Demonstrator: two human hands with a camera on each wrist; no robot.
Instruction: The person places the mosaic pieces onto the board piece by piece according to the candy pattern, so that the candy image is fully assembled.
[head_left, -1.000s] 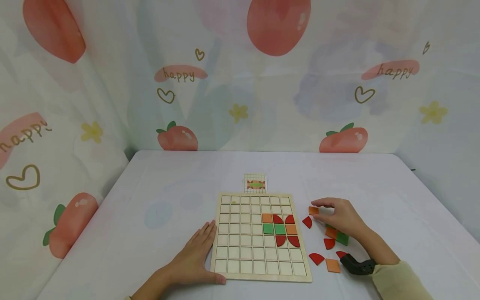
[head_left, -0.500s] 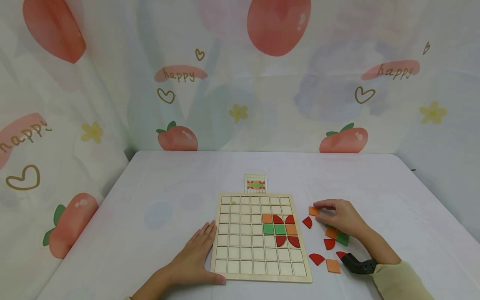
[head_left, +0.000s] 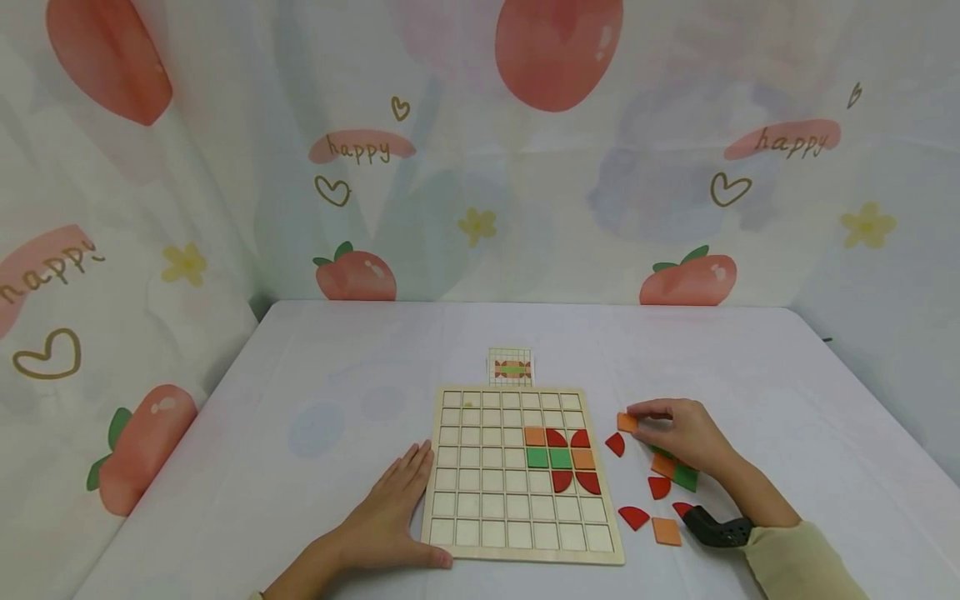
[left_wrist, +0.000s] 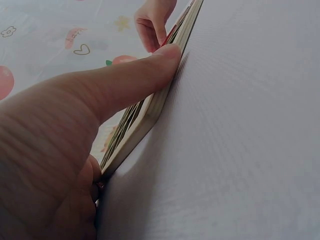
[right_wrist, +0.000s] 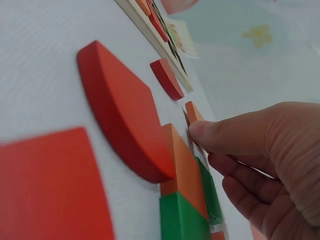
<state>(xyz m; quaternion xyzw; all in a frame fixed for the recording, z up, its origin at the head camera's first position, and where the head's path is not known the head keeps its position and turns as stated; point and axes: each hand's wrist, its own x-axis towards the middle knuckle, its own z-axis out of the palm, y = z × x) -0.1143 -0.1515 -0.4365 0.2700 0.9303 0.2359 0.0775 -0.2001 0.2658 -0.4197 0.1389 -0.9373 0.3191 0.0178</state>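
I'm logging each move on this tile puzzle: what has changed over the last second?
The right hand has drawn back slightly rightward at the orange square tile, which shows no clear shift. The left hand stayed against the wooden grid board, whose pattern looks unchanged.

Facing me, the pale backdrop cloth [head_left: 536, 183] carries one word, "happy", in thin brown lowercase lettering styled like handwriting. I can read it three times, always over a pink patch: one left of centre [head_left: 362, 147], another toward the right [head_left: 783, 140], and a third on the left side cloth [head_left: 45, 271], slanting upward, its last letter distorted by a fold. My left wrist view shows a small pink patch [left_wrist: 75, 37] with lettering too blurred to spell out.
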